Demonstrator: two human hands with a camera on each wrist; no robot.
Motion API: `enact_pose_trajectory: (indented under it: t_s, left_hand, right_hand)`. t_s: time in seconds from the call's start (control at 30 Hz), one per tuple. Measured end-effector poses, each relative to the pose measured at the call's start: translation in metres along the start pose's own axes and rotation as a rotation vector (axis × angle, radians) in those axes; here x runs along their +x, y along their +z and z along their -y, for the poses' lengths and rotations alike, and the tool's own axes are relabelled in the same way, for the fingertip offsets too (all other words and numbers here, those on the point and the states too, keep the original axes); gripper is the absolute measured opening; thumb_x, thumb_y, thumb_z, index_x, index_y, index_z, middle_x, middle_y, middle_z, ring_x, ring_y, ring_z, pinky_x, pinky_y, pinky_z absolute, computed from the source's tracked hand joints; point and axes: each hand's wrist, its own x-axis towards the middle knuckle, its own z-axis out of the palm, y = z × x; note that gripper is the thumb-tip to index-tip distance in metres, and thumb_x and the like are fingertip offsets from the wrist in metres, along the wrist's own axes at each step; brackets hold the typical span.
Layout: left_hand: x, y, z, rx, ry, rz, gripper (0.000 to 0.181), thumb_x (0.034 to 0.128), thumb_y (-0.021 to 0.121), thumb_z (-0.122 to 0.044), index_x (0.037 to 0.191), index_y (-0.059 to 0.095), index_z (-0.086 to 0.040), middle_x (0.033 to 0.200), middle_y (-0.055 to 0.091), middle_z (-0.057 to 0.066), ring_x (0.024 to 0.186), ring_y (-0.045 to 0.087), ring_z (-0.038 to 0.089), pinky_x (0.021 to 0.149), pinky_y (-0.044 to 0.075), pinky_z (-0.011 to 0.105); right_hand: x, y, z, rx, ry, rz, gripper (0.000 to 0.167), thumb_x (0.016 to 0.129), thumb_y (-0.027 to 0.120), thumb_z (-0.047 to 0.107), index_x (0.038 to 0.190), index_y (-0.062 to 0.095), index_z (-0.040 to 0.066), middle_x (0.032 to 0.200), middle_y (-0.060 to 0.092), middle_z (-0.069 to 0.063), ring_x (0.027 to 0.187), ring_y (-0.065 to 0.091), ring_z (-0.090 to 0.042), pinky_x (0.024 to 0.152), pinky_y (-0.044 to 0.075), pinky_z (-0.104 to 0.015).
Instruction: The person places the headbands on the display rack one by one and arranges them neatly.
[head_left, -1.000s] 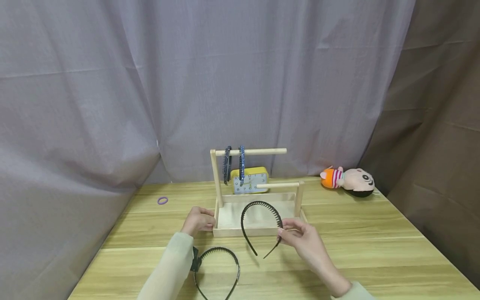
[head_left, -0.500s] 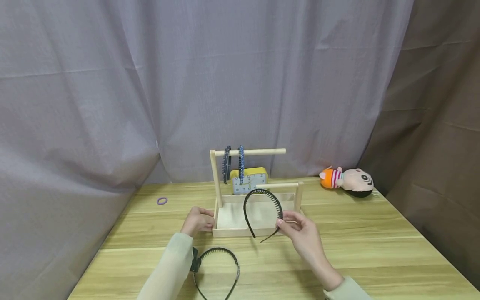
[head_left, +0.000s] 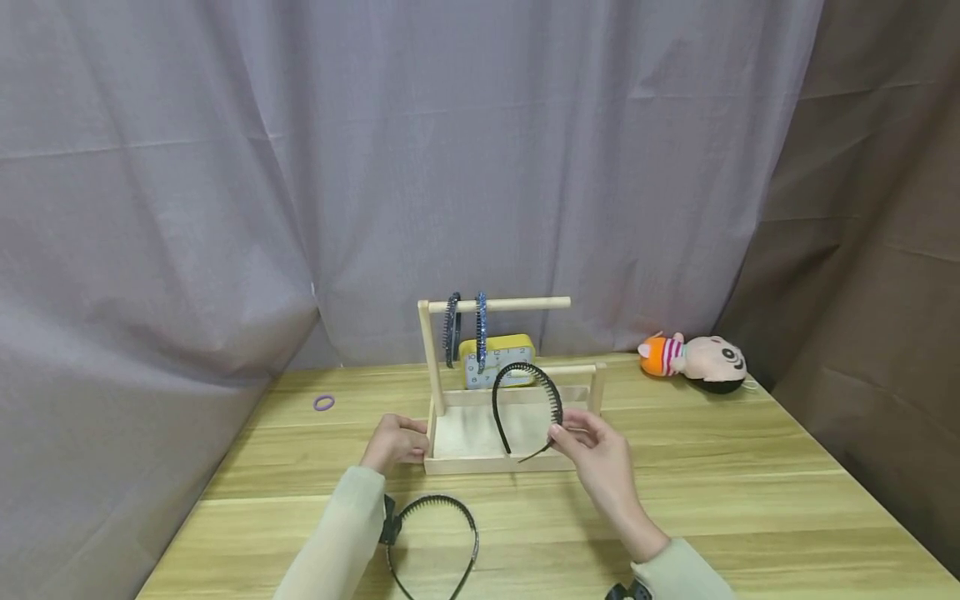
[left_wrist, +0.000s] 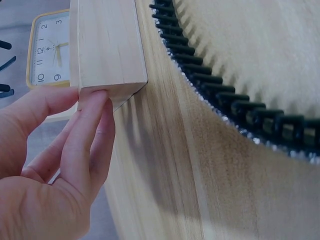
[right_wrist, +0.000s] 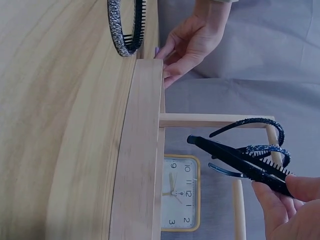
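Nearest, at the lower centre of the frame, a glittery headband (head_left: 435,498) lies on the table (head_left: 750,517), so the right sleeve is best kept off it. Right of centre, the right hand (head_left: 596,462) pinches the black headband (head_left: 556,404) low on one leg, arch up and tips down. A firm but gentle pinch there should limit twisting. Left of centre, the left hand (head_left: 397,440) grips the front left corner of the wooden stand (head_left: 495,466); steady pressure there would help it resist a knock.

Farther in, the arch overlaps the short bar (head_left: 573,369); whether the bar passes inside the loop, I cannot tell. To hang it there, the loop should clear the bar's free left end before lowering. Behind, the long bar (head_left: 532,303) carries a dark headband (head_left: 452,329) and a blue headband (head_left: 482,333), which the lifted one should avoid. Farthest back stands the yellow clock (head_left: 517,342).
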Motion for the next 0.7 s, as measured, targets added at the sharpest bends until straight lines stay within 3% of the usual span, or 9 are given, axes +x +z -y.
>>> enact_pose_trajectory:
  t_s: [0.23,0.7]
  left_hand:
    - [0.000,0.000,-0.002,0.007,-0.005,0.002,0.037,0.0720,0.061,0.012,0.109,0.063,0.014,0.083,0.064,0.014,0.067,0.063,0.020,0.068,0.064,0.033]
    - [0.004,-0.001,0.002,-0.002,0.016,0.025,0.038,0.0708,0.061,0.013,0.108,0.063,0.015,0.081,0.063,0.014,0.067,0.064,0.021,0.068,0.064,0.035]
  right_hand:
    - [0.005,0.008,-0.002,0.056,-0.040,-0.035,0.030,0.084,0.071,-0.003,0.113,0.064,-0.007,0.105,0.067,-0.024,0.082,0.069,-0.006,0.078,0.061,-0.024]
    - [0.016,0.018,-0.005,0.039,-0.061,-0.054,0.029,0.085,0.070,-0.002,0.113,0.064,-0.007,0.105,0.066,-0.025,0.082,0.067,-0.004,0.078,0.061,-0.022]
